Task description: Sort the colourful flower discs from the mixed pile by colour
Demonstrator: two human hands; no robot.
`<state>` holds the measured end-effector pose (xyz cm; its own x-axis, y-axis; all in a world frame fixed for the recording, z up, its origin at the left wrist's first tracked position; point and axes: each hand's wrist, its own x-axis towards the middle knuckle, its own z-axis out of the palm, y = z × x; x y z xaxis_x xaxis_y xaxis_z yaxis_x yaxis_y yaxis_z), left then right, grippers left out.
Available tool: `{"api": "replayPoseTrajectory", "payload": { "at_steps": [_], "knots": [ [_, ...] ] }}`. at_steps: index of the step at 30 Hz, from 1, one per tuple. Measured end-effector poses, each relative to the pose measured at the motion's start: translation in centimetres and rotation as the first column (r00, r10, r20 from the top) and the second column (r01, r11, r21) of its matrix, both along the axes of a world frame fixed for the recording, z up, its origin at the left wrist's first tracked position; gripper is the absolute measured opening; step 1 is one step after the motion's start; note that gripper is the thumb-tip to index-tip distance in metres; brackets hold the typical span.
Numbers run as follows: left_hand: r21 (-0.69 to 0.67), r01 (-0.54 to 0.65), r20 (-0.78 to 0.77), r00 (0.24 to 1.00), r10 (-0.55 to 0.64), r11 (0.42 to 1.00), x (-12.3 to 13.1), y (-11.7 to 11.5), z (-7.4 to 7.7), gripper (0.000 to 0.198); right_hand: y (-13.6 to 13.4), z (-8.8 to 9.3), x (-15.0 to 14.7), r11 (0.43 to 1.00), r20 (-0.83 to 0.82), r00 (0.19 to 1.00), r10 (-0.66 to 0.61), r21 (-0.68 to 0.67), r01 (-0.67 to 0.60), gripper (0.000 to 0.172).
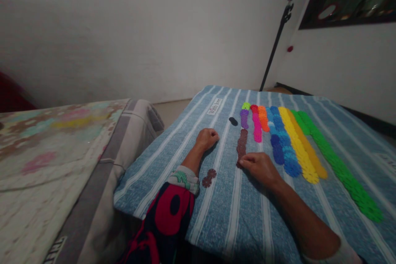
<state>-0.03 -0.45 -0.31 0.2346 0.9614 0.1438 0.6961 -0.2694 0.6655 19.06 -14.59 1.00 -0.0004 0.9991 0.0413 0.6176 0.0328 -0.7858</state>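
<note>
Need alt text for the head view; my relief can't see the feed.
A person's right hand touches the near end of a brown disc row on a blue striped cloth; the curled left hand is to the row's left. Blue rows, yellow rows and a long green row lie to the right.

Dimly lit against a pale wall [185, 29] at 12 o'clock, with cloth-covered furniture [64, 173] at 8, dark panel [359, 0] at 2.
</note>
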Motion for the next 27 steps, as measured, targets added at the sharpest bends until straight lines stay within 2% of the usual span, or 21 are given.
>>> {"api": "replayPoseTrajectory", "payload": {
  "at_steps": [6, 11, 15, 18, 23, 27],
  "knots": [
    [0.002, 0.005, 0.003, 1.0, -0.005, 1.0, 0.0, 0.2, -0.3, 0.016, 0.1, -0.4, 0.5, 0.995, 0.124, 0.989, -0.08, 0.073, 0.072, 0.028],
    [0.008, 0.003, 0.009, 1.0, -0.003, 1.0, 0.0, 0.3, -0.4, 0.015, 0.2, -0.6, 0.5, 0.987, 0.119, 0.984, -0.135, 0.103, 0.123, 0.027],
    [0.009, -0.005, 0.004, 1.0, 0.005, 1.0, 0.0, 0.2, -0.3, 0.014, -0.3, -0.5, -0.6, 0.995, 0.075, 0.997, -0.031, 0.101, 0.023, 0.026],
    [0.012, -0.006, 0.003, 1.0, 0.006, 1.0, 0.0, 0.2, -0.3, 0.015, -0.8, -0.4, -2.1, 0.993, 0.102, 0.992, 0.079, 0.074, -0.087, 0.022],
    [0.013, 0.003, 0.008, 1.0, -0.003, 1.0, 0.0, 0.3, -0.4, 0.016, -1.1, 0.5, -5.3, 0.969, 0.256, 0.937, 0.239, -0.004, -0.246, 0.022],
    [0.015, 0.012, 0.01, 1.0, -0.012, 1.0, 0.0, 0.3, -0.3, 0.016, -0.8, 1.4, -7.6, 0.958, 0.391, 0.877, 0.28, -0.06, -0.279, 0.026]
  ]
}}
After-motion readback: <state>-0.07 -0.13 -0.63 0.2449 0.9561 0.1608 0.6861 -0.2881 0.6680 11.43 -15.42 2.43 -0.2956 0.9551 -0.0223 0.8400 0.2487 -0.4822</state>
